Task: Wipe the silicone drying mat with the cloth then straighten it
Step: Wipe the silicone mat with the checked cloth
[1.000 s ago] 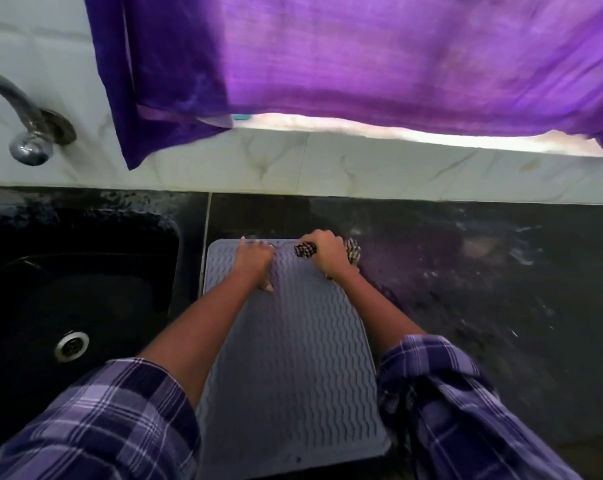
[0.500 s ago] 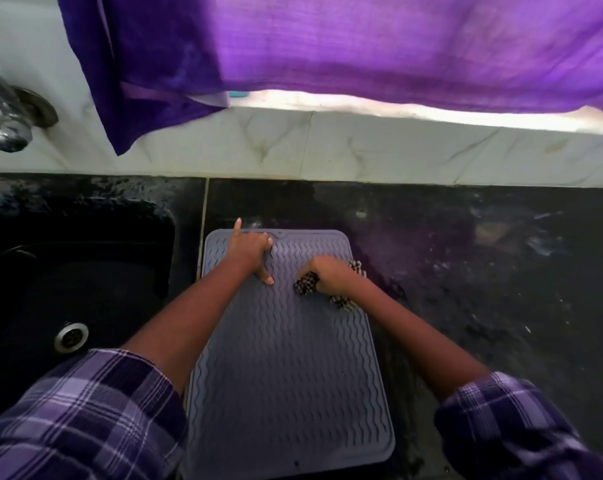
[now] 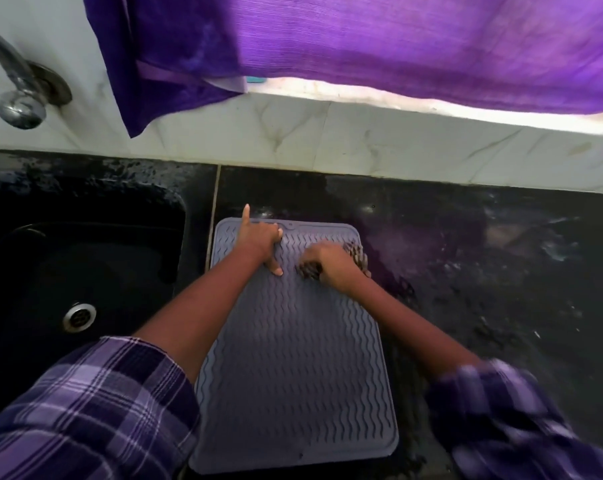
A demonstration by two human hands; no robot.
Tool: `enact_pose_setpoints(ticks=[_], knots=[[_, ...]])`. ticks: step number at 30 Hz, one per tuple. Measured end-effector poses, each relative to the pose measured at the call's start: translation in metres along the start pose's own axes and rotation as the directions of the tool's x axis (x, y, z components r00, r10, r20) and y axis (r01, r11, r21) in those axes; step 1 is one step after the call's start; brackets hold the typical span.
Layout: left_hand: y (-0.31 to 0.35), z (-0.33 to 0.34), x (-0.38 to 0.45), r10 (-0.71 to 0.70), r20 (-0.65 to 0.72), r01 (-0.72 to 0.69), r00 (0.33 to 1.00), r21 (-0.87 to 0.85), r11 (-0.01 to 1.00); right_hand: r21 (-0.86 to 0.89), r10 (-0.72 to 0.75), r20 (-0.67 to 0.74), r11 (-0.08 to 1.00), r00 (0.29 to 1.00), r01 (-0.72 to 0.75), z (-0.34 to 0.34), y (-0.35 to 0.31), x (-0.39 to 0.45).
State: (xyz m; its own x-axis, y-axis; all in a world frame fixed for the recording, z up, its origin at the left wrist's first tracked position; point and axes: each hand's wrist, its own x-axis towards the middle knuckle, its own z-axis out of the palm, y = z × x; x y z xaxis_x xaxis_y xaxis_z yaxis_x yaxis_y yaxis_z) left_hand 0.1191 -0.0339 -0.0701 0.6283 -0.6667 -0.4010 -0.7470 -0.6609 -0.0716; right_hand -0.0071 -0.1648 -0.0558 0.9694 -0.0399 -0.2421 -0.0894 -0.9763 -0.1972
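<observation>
A: One mat point(image 3: 293, 368), grey silicone, just right of the sink point(image 3: 85, 271). We see the right hand point(image 3: 331, 268) bunched round the checked cloth point(image 3: 357, 254); it's gone from the far edge a second ago to a bit nearer us.

B: So wiping's underway. Left hand point(image 3: 258, 240)?

A: Presses the mat's far-left corner, fingers mostly straight, one pointing past the edge. Tap point(image 3: 19, 95) beyond the sink, purple curtain point(image 3: 362, 43) overhead. We see nothing blocking.

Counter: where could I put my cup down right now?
On the counter right of the mat, up to the tiled wall: bare, though it looks wet. The mat's near half is free too. Its far end is crowded: the left hand presses there, the right hand grips the cloth.
</observation>
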Motion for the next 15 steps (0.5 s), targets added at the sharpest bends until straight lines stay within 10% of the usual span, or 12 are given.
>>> enact_pose_setpoints(ticks=[6,10,15], knots=[[0.002,-0.002,-0.003,0.008,-0.004,-0.008,1.0,0.032,0.999,0.056,-0.072,0.206,0.997,0.976,0.062,-0.02,0.001,-0.007],[0.001,0.001,-0.001,-0.011,0.005,0.011,1.0,0.039,0.999,0.093,0.116,-0.074,0.99,0.99,-0.109,-0.034,0.006,0.042],[0.0,-0.001,-0.003,0.011,0.002,-0.011,1.0,0.083,0.997,0.073,0.083,-0.022,0.994,0.996,-0.081,-0.001,-0.01,0.011]])
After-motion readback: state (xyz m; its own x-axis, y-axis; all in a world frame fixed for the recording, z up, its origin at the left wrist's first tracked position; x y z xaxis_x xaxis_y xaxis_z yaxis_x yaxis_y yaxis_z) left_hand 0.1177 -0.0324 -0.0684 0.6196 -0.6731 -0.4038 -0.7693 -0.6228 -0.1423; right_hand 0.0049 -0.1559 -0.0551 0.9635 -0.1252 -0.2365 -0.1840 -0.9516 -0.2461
